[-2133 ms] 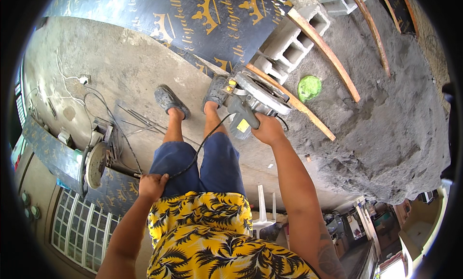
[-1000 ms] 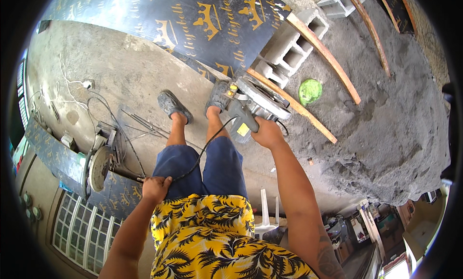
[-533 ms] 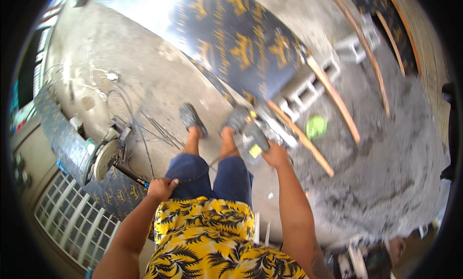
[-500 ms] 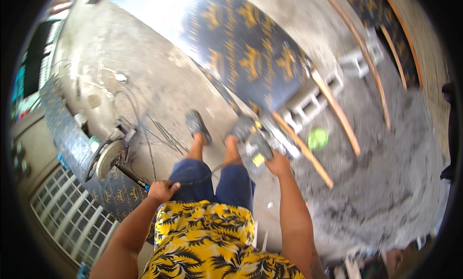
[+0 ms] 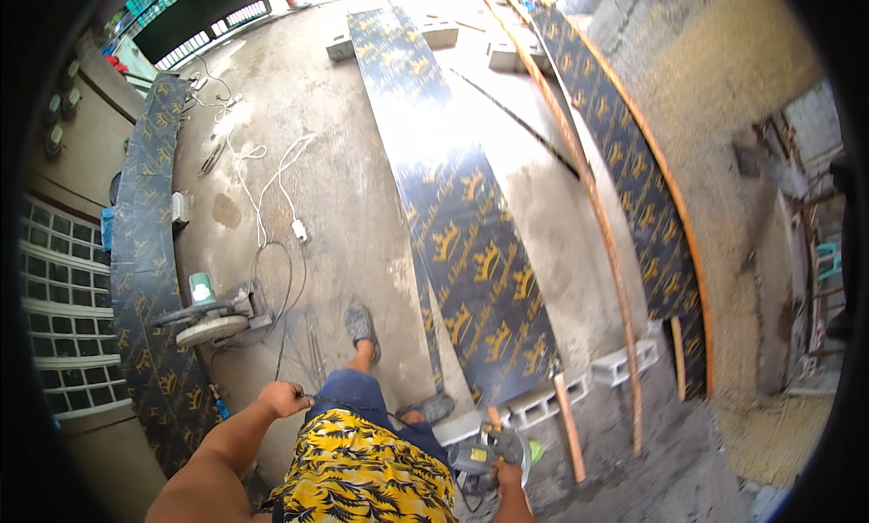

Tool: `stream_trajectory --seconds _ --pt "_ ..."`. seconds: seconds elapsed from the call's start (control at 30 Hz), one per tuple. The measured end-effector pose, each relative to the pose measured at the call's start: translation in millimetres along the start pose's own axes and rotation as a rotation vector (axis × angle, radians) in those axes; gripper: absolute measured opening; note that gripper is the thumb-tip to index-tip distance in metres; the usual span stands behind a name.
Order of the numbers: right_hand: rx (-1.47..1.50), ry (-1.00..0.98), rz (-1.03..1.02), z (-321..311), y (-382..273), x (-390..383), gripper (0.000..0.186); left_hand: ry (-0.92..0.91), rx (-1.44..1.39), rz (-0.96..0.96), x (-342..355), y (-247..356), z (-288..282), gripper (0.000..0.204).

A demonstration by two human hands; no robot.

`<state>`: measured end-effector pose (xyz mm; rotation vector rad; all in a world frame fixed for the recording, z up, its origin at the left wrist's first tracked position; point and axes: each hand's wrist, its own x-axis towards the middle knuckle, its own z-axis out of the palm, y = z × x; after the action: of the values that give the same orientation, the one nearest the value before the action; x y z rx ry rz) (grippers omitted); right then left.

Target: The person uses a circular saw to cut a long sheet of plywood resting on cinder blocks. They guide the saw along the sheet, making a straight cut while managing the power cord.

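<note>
At the lower right, my right hand (image 5: 509, 474) is closed around the handle of a grey circular saw (image 5: 475, 457), held low beside my right leg. My left hand (image 5: 283, 397) is closed on a dark power cord (image 5: 358, 406) that crosses in front of my shorts. Right of my feet, a long black panel (image 5: 484, 265) with gold crown prints has its near end close to hollow concrete blocks (image 5: 534, 402). A wooden stick (image 5: 569, 428) lies near the saw. The saw's blade cannot be made out.
On the left stands a cut-off saw (image 5: 213, 328) with a large disc, beside another printed panel (image 5: 149, 251). A white extension cord (image 5: 262, 197) with a socket loops over the concrete floor. A long wooden pole (image 5: 588, 188) and a further panel (image 5: 634, 179) lie to the right.
My view has turned toward the right and lifted, showing the panel's far end and the gate. The circular saw now sits lower in view, still in my right hand; my left hand keeps the cord.
</note>
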<state>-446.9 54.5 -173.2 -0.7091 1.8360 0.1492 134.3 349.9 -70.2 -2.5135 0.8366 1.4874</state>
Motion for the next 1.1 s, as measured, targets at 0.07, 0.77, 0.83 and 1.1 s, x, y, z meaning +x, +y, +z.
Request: stream_trajectory --seconds 0.07,0.77,0.83,1.1 --pt "0.117 0.045 0.071 -3.8 -15.0 -11.3 0.012 0.023 -0.011 0.069 14.8 -9.9 -27.2 0.062" --pt "0.395 -0.038 -0.008 251.1 -549.0 -91.1 0.018 0.178 -0.028 -0.031 215.8 -131.5 -460.1 0.058" --pt "0.398 -0.077 -0.005 277.2 -613.2 -66.3 0.019 0.201 0.028 -0.125 221.2 -193.2 -445.1 0.057" --pt "0.626 0.021 -0.289 303.3 -889.9 -88.6 0.019 0.421 -0.373 -0.646 252.2 -223.3 -576.5 0.046"
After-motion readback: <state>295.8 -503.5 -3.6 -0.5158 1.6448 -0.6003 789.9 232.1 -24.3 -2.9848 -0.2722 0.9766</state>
